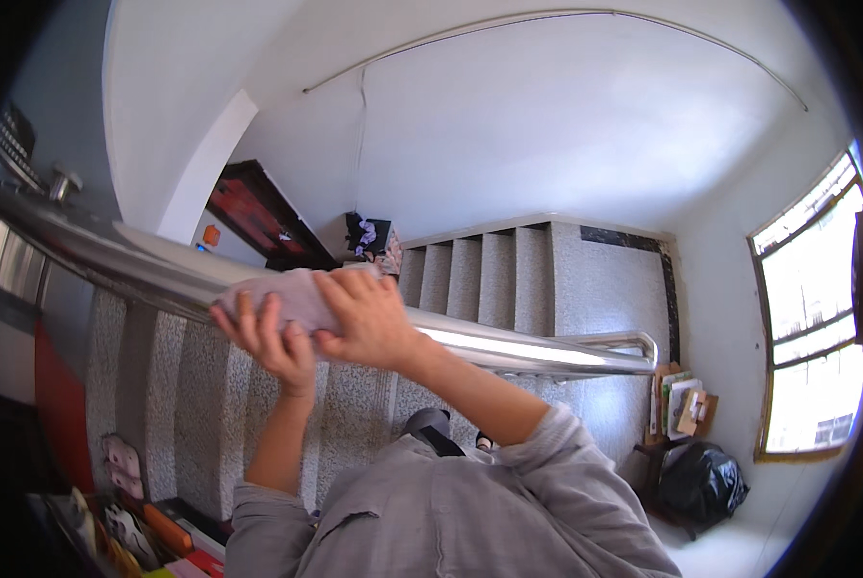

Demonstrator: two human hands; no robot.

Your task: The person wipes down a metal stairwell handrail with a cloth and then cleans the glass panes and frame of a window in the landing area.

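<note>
A pale pinkish-grey cloth (294, 290) is wrapped over a shiny metal stair handrail (503, 343). My left hand (276, 343) grips the cloth from the near side, its fingers spread along the wrapped rail. Close by on the right, my right hand (366, 314) presses over the cloth's top, fingers curled to the far side. The cloth and my hands hide that stretch of the rail. To the right the bare rail runs on to a bent metal end, and to the left it continues upward.
Speckled stone steps (344, 401) lie below me, with another flight (467, 282) beyond the rail. Shoes and boxes (149, 535) crowd the lower left. Flattened cardboard (684, 408) and a black plastic bag (702, 480) stand by the window (807, 311). A dark-framed red door (258, 209) is beyond.
</note>
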